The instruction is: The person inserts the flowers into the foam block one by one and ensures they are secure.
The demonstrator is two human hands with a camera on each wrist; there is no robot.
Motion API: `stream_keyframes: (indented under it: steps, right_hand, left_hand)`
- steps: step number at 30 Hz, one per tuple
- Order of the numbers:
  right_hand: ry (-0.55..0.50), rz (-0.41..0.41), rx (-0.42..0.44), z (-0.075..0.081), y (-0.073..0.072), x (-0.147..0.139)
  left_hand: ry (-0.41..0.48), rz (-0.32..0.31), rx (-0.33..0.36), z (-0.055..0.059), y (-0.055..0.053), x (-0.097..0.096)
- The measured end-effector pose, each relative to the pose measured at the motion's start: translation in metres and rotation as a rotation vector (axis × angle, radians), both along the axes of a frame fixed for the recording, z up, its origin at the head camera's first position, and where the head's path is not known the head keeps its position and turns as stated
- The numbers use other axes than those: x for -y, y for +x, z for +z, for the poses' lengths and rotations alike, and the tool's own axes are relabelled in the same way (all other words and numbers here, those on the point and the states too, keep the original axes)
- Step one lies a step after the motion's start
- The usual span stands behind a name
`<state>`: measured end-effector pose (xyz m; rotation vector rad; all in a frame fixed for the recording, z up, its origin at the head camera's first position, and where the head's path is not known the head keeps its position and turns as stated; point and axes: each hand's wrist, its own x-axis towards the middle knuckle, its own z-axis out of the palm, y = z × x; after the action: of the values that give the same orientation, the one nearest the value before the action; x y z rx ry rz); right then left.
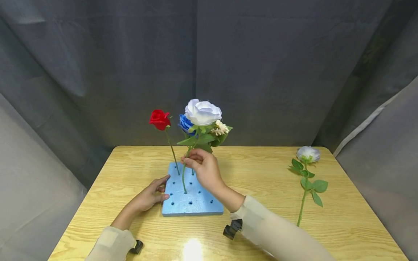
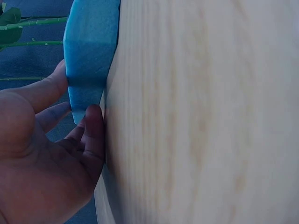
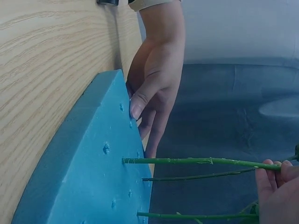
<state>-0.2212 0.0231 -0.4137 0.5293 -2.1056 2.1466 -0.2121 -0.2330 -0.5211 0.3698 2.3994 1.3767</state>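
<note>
My right hand (image 1: 205, 170) pinches the green stem (image 1: 184, 177) of a large white rose (image 1: 203, 112) between thumb and fingers. The lower end of that stem stands in a hole of a light blue foam board (image 1: 196, 207). In the right wrist view, the same stem (image 3: 187, 161) enters the board's face. At the board's left side, my left hand (image 1: 151, 195) holds the edge, its thumb on the upper rim and other fingertips against the side. A red rose (image 1: 159, 120) stands upright in the board, leaning left. Behind the white bloom are a blue rose (image 1: 186, 124) and a cream daisy-like flower (image 1: 220, 128), partly hidden.
Another white rose (image 1: 308, 154) lies on the wooden table (image 1: 261, 174) to the right, its leafy stem pointing toward the near side. Several small holes dot the board. A grey curtain (image 1: 254, 72) hangs behind the table's far edge.
</note>
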Motion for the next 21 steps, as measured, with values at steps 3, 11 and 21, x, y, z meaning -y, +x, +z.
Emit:
stream_keyframes:
  steps: [3,11,21]
  right_hand:
    - [0.004,0.002,0.004,-0.001,0.0,0.001]
    - [0.031,0.019,0.03,-0.005,0.003,0.0]
    - [0.076,0.005,-0.015,-0.014,0.003,0.001]
  left_hand:
    - [-0.009,-0.006,-0.005,-0.001,0.0,0.0]
    - [0.001,-0.006,0.005,-0.003,-0.002,0.0]
    - [-0.001,-0.004,0.018,-0.003,-0.002,0.001]
